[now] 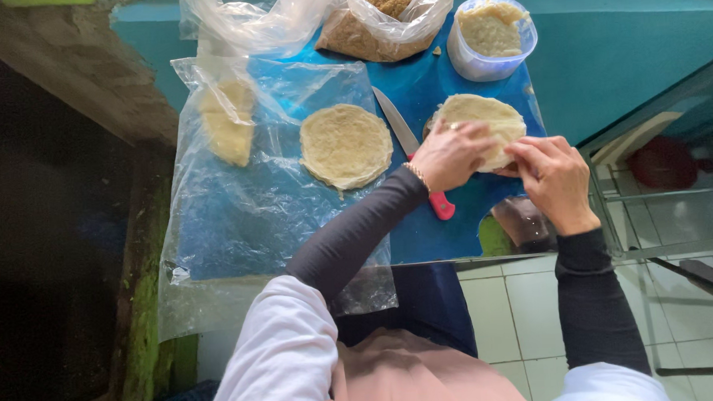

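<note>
Dough, in the form of a thin round wrapper (481, 116), pale yellow and slightly grainy, is held between both hands near the right edge of the blue surface (440, 84). The left hand (449, 155) is laid over the wrapper's near-left rim, fingers curled down onto it, with a bracelet seen at the wrist. The right hand (556, 180) is set against the near-right rim, its fingertips pinched on the edge, so that the wrapper lies just beyond and between the two grips. Whether the wrapper is being folded or merely pressed cannot be told.

A knife (406, 146) with a steel blade and a red handle is laid just left of the left hand, its handle partly hidden under the wrist. Further left, a second round wrapper (346, 145) is spread flat on a crinkled clear plastic sheet (237, 222), which is draped over the surface's left side and near edge. Under that sheet, a stack of folded pale pieces (229, 122) is seen at the far left. At the far edge, a clear plastic bag of brown crumbs (388, 15) and a translucent round tub (492, 38) of pale mash are stood side by side. White tiled floor (522, 313) is visible below.
</note>
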`<control>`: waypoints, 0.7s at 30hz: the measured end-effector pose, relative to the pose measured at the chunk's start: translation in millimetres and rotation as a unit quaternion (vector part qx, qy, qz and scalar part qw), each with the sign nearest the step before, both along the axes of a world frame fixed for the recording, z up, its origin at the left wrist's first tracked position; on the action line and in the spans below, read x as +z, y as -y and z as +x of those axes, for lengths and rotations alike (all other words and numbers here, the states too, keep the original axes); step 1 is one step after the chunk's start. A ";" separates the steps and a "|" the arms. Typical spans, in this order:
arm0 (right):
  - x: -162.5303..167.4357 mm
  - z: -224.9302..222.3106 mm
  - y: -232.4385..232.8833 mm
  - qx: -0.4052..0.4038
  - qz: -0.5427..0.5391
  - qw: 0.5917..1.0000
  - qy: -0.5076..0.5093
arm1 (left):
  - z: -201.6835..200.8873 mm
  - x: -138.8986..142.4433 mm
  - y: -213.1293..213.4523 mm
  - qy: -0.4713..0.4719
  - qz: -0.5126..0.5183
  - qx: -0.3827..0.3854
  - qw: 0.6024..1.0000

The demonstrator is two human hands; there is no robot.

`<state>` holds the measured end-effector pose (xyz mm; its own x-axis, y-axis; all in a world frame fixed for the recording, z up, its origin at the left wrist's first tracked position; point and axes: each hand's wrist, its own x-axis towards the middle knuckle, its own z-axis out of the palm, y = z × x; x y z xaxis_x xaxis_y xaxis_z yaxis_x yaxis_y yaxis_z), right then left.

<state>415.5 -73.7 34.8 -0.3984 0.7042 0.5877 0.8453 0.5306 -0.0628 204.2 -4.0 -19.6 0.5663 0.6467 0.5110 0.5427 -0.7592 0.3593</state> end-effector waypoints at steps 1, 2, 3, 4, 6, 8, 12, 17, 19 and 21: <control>-1.3 1.4 0.2 0.002 -0.004 1.000 0.009 | 0.7 -1.6 3.3 -0.022 -0.005 -0.003 1.000; -2.2 1.9 -0.2 0.003 -0.005 1.000 0.007 | -0.2 -2.3 5.1 -0.044 -0.011 -0.006 0.999; -3.1 2.9 0.6 0.003 -0.007 1.000 0.005 | -2.1 -2.7 6.8 -0.037 0.012 -0.007 0.999; -3.5 4.2 1.9 0.002 -0.011 1.000 0.004 | -4.1 -3.0 9.7 -0.029 0.034 -0.009 0.999; -3.3 4.8 3.1 0.002 -0.009 1.000 0.004 | -5.0 -0.7 16.8 -0.033 0.049 -0.016 0.998; -0.7 3.0 1.9 -0.001 0.001 1.000 0.007 | -5.9 4.9 27.1 -0.059 0.041 -0.021 0.997; 8.9 -8.9 9.5 -0.022 0.019 0.999 -0.029 | -40.4 18.0 47.9 0.028 0.053 -0.042 0.997; 21.4 -56.3 10.2 0.074 -0.034 0.992 -0.101 | -158.0 31.7 47.5 0.082 -0.031 0.084 0.993; 22.7 -87.6 2.4 0.157 -0.070 0.980 -0.103 | -193.0 30.5 54.0 0.091 -0.106 0.119 0.983; 25.5 -115.6 -8.4 0.209 -0.080 0.972 -0.074 | -211.6 27.0 58.8 0.086 -0.130 0.102 0.983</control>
<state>299.9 -65.4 60.3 -0.5883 0.5869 0.5563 0.5334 0.7987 -0.2786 -7.4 -62.8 7.5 0.3309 0.8590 0.3907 0.5889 -0.5115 0.6258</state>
